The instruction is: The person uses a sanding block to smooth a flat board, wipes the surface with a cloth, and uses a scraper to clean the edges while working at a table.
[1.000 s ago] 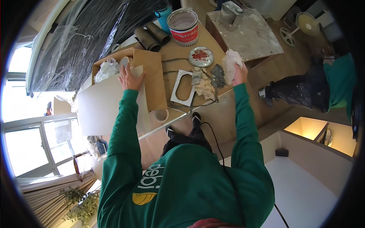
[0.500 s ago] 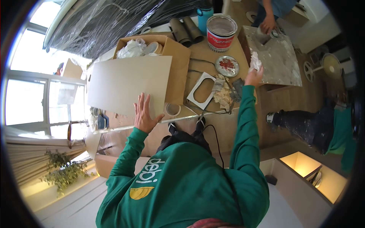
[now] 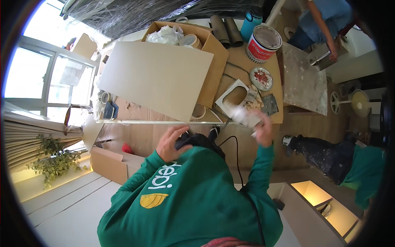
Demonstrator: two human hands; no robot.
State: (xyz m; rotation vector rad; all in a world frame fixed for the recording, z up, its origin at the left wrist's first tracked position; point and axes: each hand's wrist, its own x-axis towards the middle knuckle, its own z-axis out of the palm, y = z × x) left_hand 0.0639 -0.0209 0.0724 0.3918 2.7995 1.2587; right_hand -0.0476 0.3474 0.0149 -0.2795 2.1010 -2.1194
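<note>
My right hand is closed on a crumpled white cloth, smeared by motion; whether it is fabric or paper is hard to say. The cloth passes over the table's near edge, by a white frame with an oval opening. Close to my torso hangs my left hand, empty, its fingers stretched out. It is apart from the large pale flat board, which leans over an open cardboard box on the table.
A paint bucket, its paint-spotted lid and torn masking paper occupy the table's right side. Behind stand a blue bottle and dark rolls. A co-worker's hand is over another table. A dark cable hangs beside me.
My right hand has swung inward and nearer with the white cloth. My left hand has left the board and drawn back to my torso. The co-worker's hand has shifted right.
</note>
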